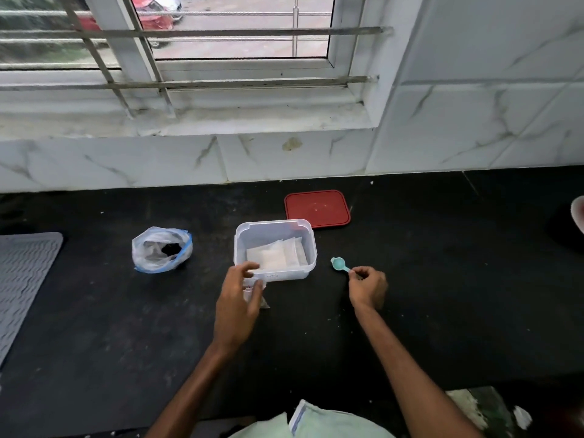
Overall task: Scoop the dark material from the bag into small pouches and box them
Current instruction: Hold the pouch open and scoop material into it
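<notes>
A clear plastic box [305, 245] stands open on the black counter, with several white pouches [278, 256] lying flat inside. My left hand [238, 298] is at the box's near left corner and holds a small white pouch [251, 290] between thumb and fingers. To the right of the box, my right hand [366, 287] pinches the handle of a small teal scoop [338, 264], whose bowl points up and left. An open clear bag with a blue zip edge [161, 249] sits left of the box, with dark material visible inside.
The box's red lid [317, 209] lies flat behind it near the tiled wall. A grey ribbed mat [22, 279] covers the counter's left end. A pale rounded object [578, 213] shows at the right edge. A barred window is above.
</notes>
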